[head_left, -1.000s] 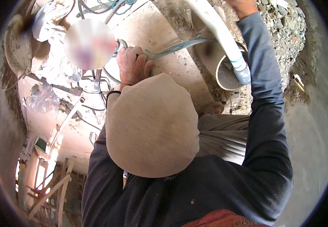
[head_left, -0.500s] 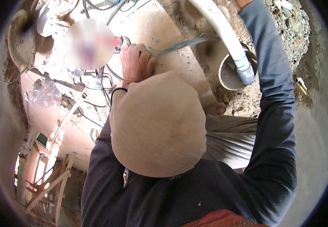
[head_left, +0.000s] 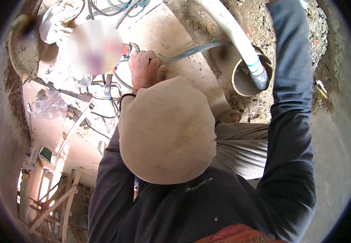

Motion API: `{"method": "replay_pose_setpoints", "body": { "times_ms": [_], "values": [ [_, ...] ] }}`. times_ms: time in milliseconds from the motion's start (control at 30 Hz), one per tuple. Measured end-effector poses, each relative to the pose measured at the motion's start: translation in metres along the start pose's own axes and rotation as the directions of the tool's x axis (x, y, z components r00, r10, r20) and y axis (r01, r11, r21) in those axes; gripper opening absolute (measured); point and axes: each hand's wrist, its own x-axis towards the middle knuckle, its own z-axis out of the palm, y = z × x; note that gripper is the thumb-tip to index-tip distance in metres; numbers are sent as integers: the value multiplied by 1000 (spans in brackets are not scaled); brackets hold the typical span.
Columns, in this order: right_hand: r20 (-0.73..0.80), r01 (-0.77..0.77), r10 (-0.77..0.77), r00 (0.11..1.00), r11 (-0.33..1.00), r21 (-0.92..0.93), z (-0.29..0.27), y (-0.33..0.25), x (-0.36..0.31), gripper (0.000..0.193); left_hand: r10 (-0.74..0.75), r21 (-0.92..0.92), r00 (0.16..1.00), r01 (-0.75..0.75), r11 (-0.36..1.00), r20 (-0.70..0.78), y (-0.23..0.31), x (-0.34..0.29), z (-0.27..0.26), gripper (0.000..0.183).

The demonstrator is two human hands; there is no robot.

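Note:
My left hand (head_left: 146, 69) is closed, its fingers bent and pressed together over the pale slab (head_left: 175, 36); what they grip, if anything, is hidden. A dark ring and a black wristband show on it. Close beside its knuckles lie a red part (head_left: 125, 49) and dark cords. A flat bluish-green strap (head_left: 195, 49) runs from near the hand toward a white pipe (head_left: 228, 24). The pipe's grey end (head_left: 260, 79) lies at the mouth of a wider pipe (head_left: 235, 81); I cannot tell how deep it reaches. My right arm stretches past it, the hand beyond the upper edge.
My raised knee (head_left: 167, 129) blocks the middle of the view. Rubble (head_left: 315, 36) lies at the far right, beside a grey wall (head_left: 337, 162). Clear plastic (head_left: 50, 104), cables (head_left: 131, 6) and a thin pipe (head_left: 74, 125) are on the left. Wooden framing (head_left: 64, 202) stands at lower left.
My right hand has gone out past the upper edge, where part of it showed before. The white pipe's upper part appears farther left. My left hand keeps its place.

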Motion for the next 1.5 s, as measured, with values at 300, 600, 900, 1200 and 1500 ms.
{"method": "replay_pose_setpoints", "body": {
  "times_ms": [300,600,900,1200,1500],
  "values": [
    [31,54,-46,998,936,-347,9,10,1,28,-1,-55,998,-3,998,-67,2,3,3,27],
    [24,-91,95,995,984,-154,7,-2,-10,22,20,-38,999,-22,999,-32,-8,-5,10,27],
    [105,-10,34,994,974,-225,8,14,-10,10,-12,-8,1000,11,1000,-26,-9,-8,14,29],
    [146,-20,88,985,911,-413,20,26,-38,27,-67,-21,992,69,997,104,-2,-7,0,26],
    [448,213,135,884,736,-642,1,57,-52,22,30,-21,999,-31,999,-39,-9,-5,4,26]
  ]
}}
